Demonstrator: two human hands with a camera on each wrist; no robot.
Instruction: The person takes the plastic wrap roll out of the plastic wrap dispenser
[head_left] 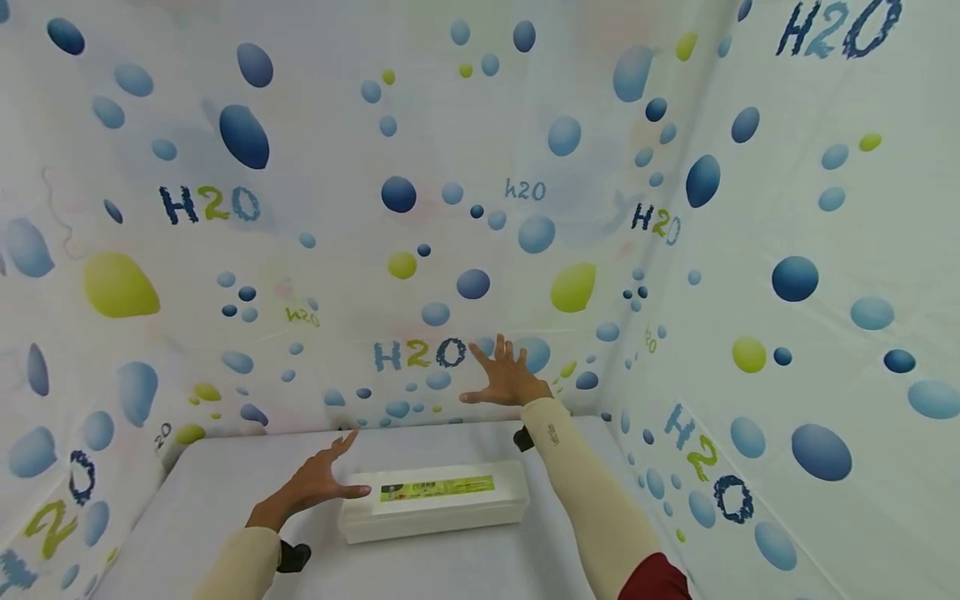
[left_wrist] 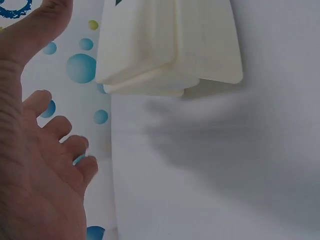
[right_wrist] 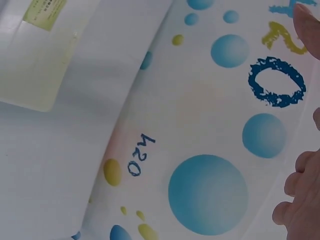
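Observation:
A long white box (head_left: pixel 435 505) with a yellow-green printed label (head_left: pixel 437 488) lies on the white table. My left hand (head_left: pixel 318 479) hovers by the box's left end, fingers spread and thumb pointing toward the label; in the head view I cannot tell whether the thumb touches. The left wrist view shows the box's end (left_wrist: pixel 145 55) apart from the left hand (left_wrist: pixel 45 145). Above the table's far edge, my right hand (head_left: pixel 510 379) is raised with fingers spread, holding nothing. In the right wrist view, the box's corner (right_wrist: pixel 35 75) is well away from the right hand (right_wrist: pixel 305 195).
The white table (head_left: pixel 420 567) stands against a curtain (head_left: pixel 337 167) printed with blue and green drops and H2O lettering. Similar sheets hang at the left and at the right side (head_left: pixel 825 350). Dark straps (head_left: pixel 294 557) sit at both wrists.

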